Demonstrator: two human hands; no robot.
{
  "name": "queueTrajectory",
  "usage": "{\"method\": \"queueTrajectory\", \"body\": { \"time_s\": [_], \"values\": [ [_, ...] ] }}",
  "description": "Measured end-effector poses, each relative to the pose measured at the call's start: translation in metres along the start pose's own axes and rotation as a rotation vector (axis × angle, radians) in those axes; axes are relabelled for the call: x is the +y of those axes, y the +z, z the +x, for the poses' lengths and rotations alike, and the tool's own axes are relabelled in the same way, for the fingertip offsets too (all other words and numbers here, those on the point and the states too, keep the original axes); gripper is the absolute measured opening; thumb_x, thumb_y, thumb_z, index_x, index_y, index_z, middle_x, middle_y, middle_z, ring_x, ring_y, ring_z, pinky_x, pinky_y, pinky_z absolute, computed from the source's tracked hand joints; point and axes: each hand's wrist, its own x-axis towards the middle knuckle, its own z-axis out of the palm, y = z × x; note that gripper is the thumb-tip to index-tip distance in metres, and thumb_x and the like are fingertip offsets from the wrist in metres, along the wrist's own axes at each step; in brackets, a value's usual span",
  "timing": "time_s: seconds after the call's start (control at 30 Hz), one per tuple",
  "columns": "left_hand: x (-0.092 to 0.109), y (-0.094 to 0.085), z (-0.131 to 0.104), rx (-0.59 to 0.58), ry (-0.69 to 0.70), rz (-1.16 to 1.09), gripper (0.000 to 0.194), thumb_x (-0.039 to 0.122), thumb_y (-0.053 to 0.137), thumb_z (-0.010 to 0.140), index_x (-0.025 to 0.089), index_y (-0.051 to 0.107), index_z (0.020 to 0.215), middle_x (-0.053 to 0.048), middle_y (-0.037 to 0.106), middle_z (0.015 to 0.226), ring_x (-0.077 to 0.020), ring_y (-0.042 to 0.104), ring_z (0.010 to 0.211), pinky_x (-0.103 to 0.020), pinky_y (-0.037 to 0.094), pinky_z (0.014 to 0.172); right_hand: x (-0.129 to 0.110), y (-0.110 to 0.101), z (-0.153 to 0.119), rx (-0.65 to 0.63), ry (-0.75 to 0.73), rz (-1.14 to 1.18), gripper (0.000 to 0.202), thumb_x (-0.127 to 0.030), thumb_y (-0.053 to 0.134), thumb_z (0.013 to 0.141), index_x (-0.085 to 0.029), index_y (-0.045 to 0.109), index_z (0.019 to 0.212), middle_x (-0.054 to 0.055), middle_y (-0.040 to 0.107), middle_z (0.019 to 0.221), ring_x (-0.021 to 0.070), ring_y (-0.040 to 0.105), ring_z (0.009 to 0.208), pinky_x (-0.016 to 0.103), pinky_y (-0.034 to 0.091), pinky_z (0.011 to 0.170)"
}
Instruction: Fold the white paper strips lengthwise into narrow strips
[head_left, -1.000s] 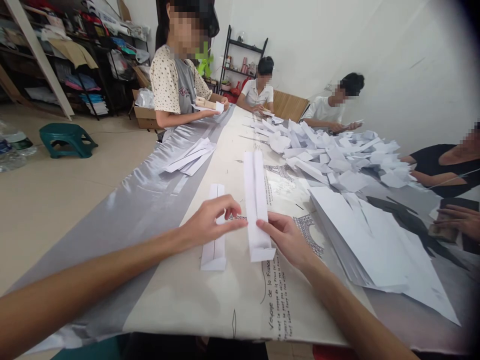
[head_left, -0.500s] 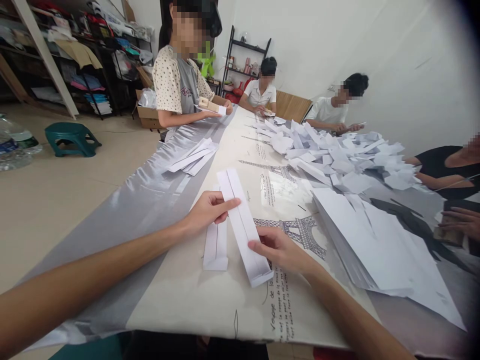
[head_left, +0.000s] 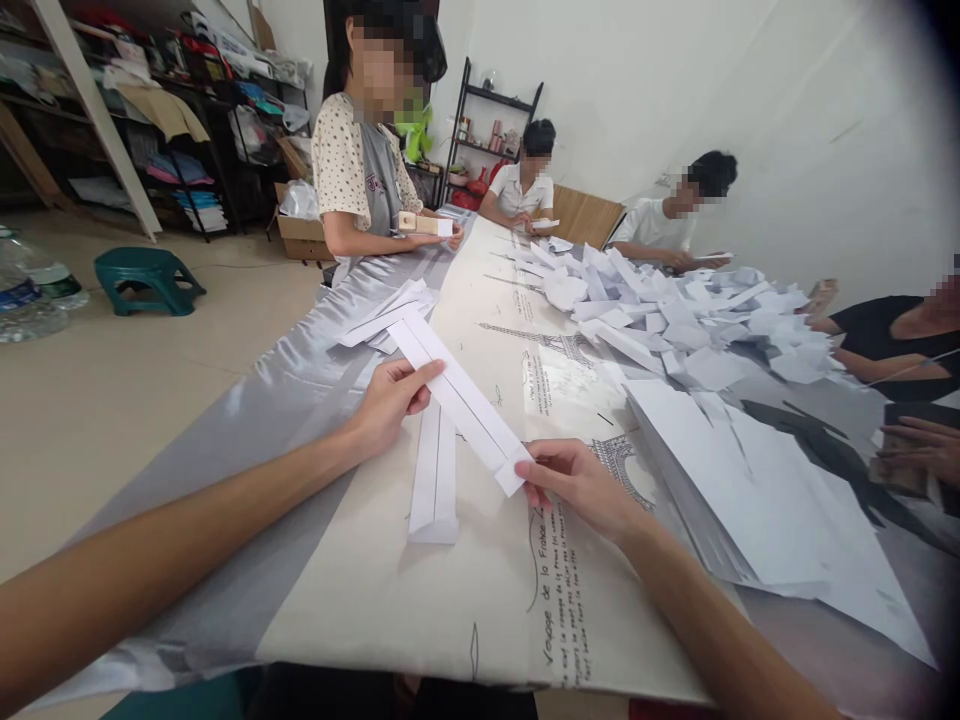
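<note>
A long folded paper strip (head_left: 466, 400) with a lengthwise seam slants above the table between my hands. My left hand (head_left: 390, 405) is closed on its left edge, thumb on top. My right hand (head_left: 574, 480) pinches the lower right end, where a short flap is folded over. Beneath it a second folded paper strip (head_left: 433, 480) lies on the tablecloth (head_left: 360, 590), its near end turned up. Beyond my left hand, several flat paper strips (head_left: 382, 315) lie in a loose bunch, and the far end of the held strip reaches toward them.
A stack of white sheets (head_left: 742, 490) lies to the right, with a large heap of folded paper (head_left: 675, 310) behind it. Several co-workers sit or stand around the table, one person (head_left: 375, 180) at the far left. A green stool (head_left: 148, 275) stands on the floor.
The held strip has swung its far end to the left and its near end up. My left hand has moved left and away; my right hand has shifted to the strip's flap end.
</note>
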Motion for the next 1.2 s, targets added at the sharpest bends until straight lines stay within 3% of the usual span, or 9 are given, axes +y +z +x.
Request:
{"method": "queueTrajectory", "body": {
  "time_s": [0.17,0.37,0.67,0.73,0.87,0.93,1.2],
  "values": [
    [-0.003,0.005,-0.007,-0.121,-0.028,0.079,0.046,0.045,0.079,0.081,0.016,0.050,0.059,0.005,0.042,0.054,-0.0050,0.031,0.048,-0.023,0.018,0.046,0.003,0.003,0.004,0.004,0.006,-0.007,0.031,-0.046,0.067,0.094,-0.020,0.068,0.077,-0.003,0.057,0.063,0.0108,0.048,0.055,0.027,0.038,0.054],
    [0.000,0.012,-0.017,-0.286,-0.070,0.147,0.039,0.044,0.076,0.084,0.017,0.054,0.068,0.006,0.043,0.054,-0.0064,0.034,0.048,-0.022,0.023,0.046,0.003,0.004,0.005,0.039,0.023,-0.002,0.029,-0.047,0.069,0.092,-0.020,0.069,0.082,-0.003,0.056,0.063,0.0109,0.049,0.055,0.027,0.039,0.053],
    [0.001,0.009,-0.015,-0.266,-0.040,0.207,0.046,0.049,0.072,0.088,0.016,0.053,0.063,0.005,0.041,0.052,-0.0063,0.032,0.048,-0.023,0.022,0.047,0.005,0.003,0.004,-0.018,0.025,-0.026,0.029,-0.047,0.071,0.090,-0.020,0.068,0.080,-0.004,0.053,0.059,0.0092,0.043,0.050,0.026,0.035,0.050],
    [0.004,0.011,-0.017,-0.329,-0.043,0.205,0.046,0.051,0.069,0.090,0.015,0.056,0.064,0.005,0.042,0.053,-0.0067,0.033,0.049,-0.023,0.023,0.048,0.004,0.005,0.004,0.040,-0.003,-0.014,0.030,-0.048,0.070,0.090,-0.020,0.068,0.081,-0.005,0.052,0.058,0.0094,0.043,0.049,0.026,0.036,0.050],
    [0.009,0.024,-0.030,-0.564,-0.067,0.310,0.032,0.048,0.068,0.090,0.016,0.073,0.087,-0.001,0.061,0.071,-0.0092,0.044,0.056,-0.024,0.034,0.052,0.002,0.011,0.006,0.295,-0.137,0.003,0.032,-0.049,0.069,0.092,-0.020,0.067,0.079,-0.003,0.056,0.060,0.0109,0.047,0.050,0.028,0.040,0.054],
    [0.009,0.032,-0.039,-0.619,-0.081,0.355,0.030,0.046,0.069,0.090,0.017,0.074,0.088,-0.002,0.063,0.074,-0.0099,0.045,0.057,-0.024,0.036,0.053,0.002,0.014,0.008,0.352,-0.156,-0.011,0.034,-0.050,0.068,0.091,-0.020,0.066,0.077,-0.003,0.057,0.060,0.0119,0.049,0.050,0.029,0.042,0.056],
    [0.002,0.040,-0.049,-0.490,-0.001,0.392,0.030,0.042,0.067,0.091,0.016,0.066,0.077,0.000,0.059,0.072,-0.0115,0.046,0.064,-0.025,0.036,0.060,0.004,0.021,0.011,0.396,-0.203,-0.021,0.033,-0.050,0.069,0.091,-0.020,0.065,0.077,-0.001,0.059,0.064,0.0133,0.052,0.052,0.031,0.043,0.058]
  ]
}}
